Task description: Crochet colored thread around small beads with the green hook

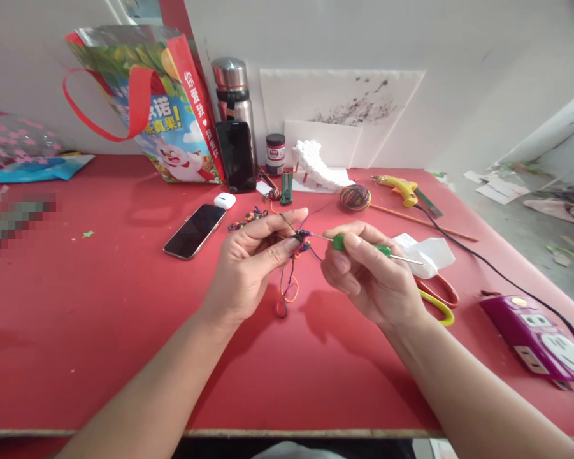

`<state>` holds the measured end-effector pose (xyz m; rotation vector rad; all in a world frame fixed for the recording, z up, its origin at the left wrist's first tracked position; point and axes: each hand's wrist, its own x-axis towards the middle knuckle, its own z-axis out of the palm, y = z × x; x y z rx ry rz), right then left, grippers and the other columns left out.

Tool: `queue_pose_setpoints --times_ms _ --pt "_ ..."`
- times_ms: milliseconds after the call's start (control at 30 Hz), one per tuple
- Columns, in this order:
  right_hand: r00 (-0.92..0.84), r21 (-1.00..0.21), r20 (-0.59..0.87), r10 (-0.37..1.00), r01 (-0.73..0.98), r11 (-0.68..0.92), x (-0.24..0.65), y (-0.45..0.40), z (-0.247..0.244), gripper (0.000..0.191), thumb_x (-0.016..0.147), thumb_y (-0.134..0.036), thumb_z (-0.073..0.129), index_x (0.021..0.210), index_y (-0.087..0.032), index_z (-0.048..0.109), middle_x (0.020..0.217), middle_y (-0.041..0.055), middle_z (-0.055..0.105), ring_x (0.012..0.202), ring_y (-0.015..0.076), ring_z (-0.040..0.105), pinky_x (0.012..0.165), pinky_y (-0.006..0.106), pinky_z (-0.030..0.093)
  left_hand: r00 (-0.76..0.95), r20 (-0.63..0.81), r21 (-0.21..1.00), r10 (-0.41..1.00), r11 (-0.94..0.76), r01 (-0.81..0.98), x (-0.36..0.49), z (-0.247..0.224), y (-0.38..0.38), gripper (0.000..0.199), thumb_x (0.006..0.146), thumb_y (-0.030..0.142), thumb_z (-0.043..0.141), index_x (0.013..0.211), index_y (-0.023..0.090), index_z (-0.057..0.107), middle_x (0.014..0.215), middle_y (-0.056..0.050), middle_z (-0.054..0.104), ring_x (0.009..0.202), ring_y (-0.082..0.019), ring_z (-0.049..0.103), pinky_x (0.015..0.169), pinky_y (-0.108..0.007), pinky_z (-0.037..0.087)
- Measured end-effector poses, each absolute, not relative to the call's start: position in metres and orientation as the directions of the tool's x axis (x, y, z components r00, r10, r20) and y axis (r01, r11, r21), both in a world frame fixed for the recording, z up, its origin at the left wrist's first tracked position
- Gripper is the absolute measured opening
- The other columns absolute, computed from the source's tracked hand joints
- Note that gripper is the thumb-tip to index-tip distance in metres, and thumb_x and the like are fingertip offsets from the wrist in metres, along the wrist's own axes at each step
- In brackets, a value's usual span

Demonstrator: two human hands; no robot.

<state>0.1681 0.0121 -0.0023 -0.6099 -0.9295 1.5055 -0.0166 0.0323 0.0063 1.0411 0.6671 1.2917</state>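
Between the thumb and fingers of my left hand (255,264) is a small dark multicoloured crochet piece (302,243), with loose yarn ends hanging below it. My right hand (370,271) grips a crochet hook by its green handle (339,242). The hook's thin metal tip points left and meets the piece; its other metal end sticks out to the right. A strand of yarn runs up from my left hand toward a multicoloured yarn ball (355,197) on the red table (124,319). How the tip sits in the stitches is too small to tell.
A phone (195,231) and white earbud case (225,201) lie left of my hands. Behind stand a bag (172,115), upright phone (237,156), flask (230,76) and jar (275,154). To the right are a glue gun (398,188), scissors (439,306) and purple power strip (538,338).
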Motion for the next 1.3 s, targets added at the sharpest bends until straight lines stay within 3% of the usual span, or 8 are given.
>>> queue_pose_setpoints --times_ms 167,367,700,1300 --pt "-0.162 -0.797 0.119 0.980 -0.604 -0.003 0.164 0.013 -0.003 0.011 0.091 -0.033 0.086 0.092 -0.022 0.086 0.064 -0.0041 0.062 0.044 0.0046 0.040 0.048 0.023 0.037 0.151 0.093 0.896 0.984 -0.017 -0.444 -0.015 0.007 0.031 0.019 0.072 0.024 0.099 0.090 0.025 0.092 0.089 -0.005 0.083 0.081 -0.013 0.073 0.076 -0.022 0.061" --pt "-0.155 -0.795 0.134 0.979 -0.606 0.013 0.164 0.013 -0.004 0.010 0.092 -0.035 0.086 0.092 -0.024 0.085 0.065 -0.0041 0.063 0.045 0.0056 0.040 0.049 0.024 0.039 0.133 0.059 0.892 0.989 0.008 -0.452 -0.013 0.008 0.031 0.015 0.071 0.025 0.101 0.082 0.026 0.091 0.083 -0.003 0.083 0.077 -0.011 0.073 0.072 -0.018 0.060" --pt "-0.161 -0.838 0.159 0.974 -0.544 0.046 0.172 0.014 -0.001 0.010 0.087 -0.031 0.090 0.090 -0.022 0.089 0.060 -0.0017 0.065 0.044 0.0064 0.047 0.045 0.023 0.035 0.125 0.136 0.933 0.983 -0.085 -0.350 -0.016 0.006 0.028 0.004 0.087 0.027 0.092 0.090 0.028 0.092 0.089 -0.002 0.084 0.083 -0.010 0.074 0.079 -0.016 0.060" --pt "-0.105 -0.875 0.234 0.967 -0.457 0.163 0.172 0.011 0.001 0.010 0.092 -0.032 0.085 0.095 -0.024 0.089 0.060 -0.0005 0.066 0.048 0.0105 0.050 0.044 0.025 0.040 0.143 0.064 0.869 0.988 0.016 -0.495 -0.011 0.012 0.027 0.018 0.074 0.033 0.101 0.085 0.025 0.090 0.083 -0.002 0.079 0.071 -0.005 0.066 0.060 -0.009 0.051"
